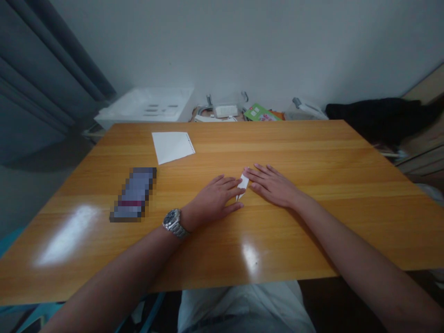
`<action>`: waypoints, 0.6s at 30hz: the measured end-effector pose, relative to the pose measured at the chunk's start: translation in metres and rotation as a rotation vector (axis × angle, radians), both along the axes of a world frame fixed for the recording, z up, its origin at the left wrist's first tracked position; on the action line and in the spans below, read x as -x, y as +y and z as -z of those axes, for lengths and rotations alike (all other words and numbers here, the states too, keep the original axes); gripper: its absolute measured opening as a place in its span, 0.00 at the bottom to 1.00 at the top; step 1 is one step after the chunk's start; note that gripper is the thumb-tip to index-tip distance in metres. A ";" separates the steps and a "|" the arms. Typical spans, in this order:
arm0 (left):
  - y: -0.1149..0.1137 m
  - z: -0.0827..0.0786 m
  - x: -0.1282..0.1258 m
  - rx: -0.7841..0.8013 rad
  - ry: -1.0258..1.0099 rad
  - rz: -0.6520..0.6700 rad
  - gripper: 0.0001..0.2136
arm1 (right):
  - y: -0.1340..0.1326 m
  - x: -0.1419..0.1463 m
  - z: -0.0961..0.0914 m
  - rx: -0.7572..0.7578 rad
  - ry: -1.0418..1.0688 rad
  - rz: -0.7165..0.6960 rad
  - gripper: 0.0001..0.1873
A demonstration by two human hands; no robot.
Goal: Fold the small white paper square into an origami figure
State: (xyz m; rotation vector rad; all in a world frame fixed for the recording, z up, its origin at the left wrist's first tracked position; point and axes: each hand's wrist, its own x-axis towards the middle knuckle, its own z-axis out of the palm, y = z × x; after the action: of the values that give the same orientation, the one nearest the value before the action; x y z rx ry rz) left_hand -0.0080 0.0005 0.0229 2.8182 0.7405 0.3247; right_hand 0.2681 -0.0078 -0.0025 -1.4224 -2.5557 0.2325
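Note:
Both hands lie flat near the middle of the wooden table (pixel 312 152). My left hand (pixel 215 200), with a metal watch (pixel 174 223) on its wrist, rests palm down with fingers stretched toward a small folded white paper (pixel 243 184). My right hand (pixel 272 184) lies palm down on the other side, fingertips touching the same paper. The paper shows only as a narrow strip between the two hands; most of it is hidden under the fingers.
A white sheet of paper (pixel 172 146) lies at the back left of the table. A blurred dark rectangular object (pixel 134 194) sits left of my left hand. Behind the table are a white box (pixel 145 106), cluttered items and a black cloth (pixel 378 115).

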 end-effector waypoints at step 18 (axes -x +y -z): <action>0.002 0.000 -0.003 0.017 -0.047 0.008 0.19 | 0.006 0.001 -0.003 -0.070 0.025 0.102 0.32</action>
State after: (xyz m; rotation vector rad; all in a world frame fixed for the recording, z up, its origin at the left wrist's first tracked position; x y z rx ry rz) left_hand -0.0048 0.0021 0.0224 2.7861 0.7186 0.3804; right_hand 0.2670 -0.0014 0.0005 -1.5088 -2.4382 0.1423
